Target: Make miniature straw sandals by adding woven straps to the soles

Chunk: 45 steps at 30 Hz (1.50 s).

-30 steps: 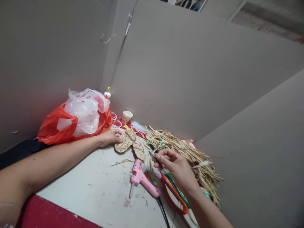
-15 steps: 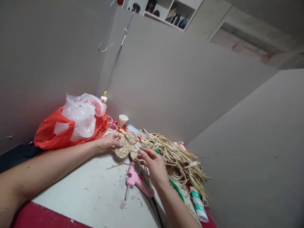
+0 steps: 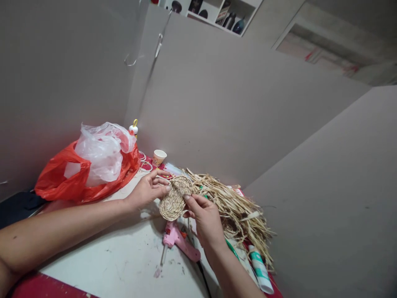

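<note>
A woven straw piece [image 3: 172, 205] made of rounded, coiled lobes is held up over the white board [image 3: 124, 252]. My left hand [image 3: 151, 188] pinches its upper left edge between thumb and fingers. On its right side, my right hand [image 3: 203, 211] grips the edge with thumb and fingertips. Just below the piece lies a pink hot glue gun [image 3: 180, 242], its clear glue stick pointing toward me and its black cord running off to the front.
A heap of dry straw strands [image 3: 235, 211] spreads at the right against the wall. Behind my left arm sits a red plastic bag [image 3: 62, 174] with white plastic in it. A paper cup [image 3: 159, 157] stands at the back; a white and green bottle [image 3: 259, 269] lies at right.
The straw piece has turned and shifted slightly right and toward me, so its lobes now lie differently. My left hand has moved right along its edge; my right thumb now presses on it.
</note>
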Available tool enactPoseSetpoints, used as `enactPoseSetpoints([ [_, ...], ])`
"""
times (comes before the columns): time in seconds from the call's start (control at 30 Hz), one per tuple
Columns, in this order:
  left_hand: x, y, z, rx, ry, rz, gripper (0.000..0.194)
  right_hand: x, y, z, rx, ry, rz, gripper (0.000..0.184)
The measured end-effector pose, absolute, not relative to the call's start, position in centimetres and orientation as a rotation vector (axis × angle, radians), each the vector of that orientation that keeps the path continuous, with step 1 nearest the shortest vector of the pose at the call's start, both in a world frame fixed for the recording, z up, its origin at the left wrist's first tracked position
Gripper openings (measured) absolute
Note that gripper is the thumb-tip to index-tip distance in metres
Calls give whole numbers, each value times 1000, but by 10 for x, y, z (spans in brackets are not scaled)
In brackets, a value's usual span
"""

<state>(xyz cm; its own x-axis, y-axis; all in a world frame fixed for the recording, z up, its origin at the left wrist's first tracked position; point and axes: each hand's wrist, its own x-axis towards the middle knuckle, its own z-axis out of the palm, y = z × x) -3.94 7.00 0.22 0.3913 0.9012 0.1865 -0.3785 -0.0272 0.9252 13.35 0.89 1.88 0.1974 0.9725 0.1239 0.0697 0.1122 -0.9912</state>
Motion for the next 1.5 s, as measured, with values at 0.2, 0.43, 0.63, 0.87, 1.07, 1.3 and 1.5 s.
enactPoseSetpoints([
  [0.2, -37, 62, 6, 1262, 598, 1274, 21, 124, 1, 18, -1249, -1164, 944, 26],
  [0.43, -35, 52, 7, 1207, 638, 1270, 21, 122, -5, 26, -1299, -1270, 831, 25],
  [0.63, -30, 43, 7, 1071, 674, 1229, 25, 122, -9, 24, -1276, -1293, 852, 25],
  [0.87, -25, 36, 8, 995, 736, 1199, 27, 125, -12, 21, -1259, -1279, 914, 29],
  [1.07, -24, 30, 10, 966, 698, 1173, 23, 130, -8, 16, -1240, -1268, 966, 30],
  [1.3, -28, 24, 25, 1002, 629, 1160, 22, 127, -13, 11, -1042, -1082, 1173, 19],
  [1.5, -29, 22, 23, 991, 591, 1098, 26, 124, -19, 18, -1100, -1126, 1151, 23],
])
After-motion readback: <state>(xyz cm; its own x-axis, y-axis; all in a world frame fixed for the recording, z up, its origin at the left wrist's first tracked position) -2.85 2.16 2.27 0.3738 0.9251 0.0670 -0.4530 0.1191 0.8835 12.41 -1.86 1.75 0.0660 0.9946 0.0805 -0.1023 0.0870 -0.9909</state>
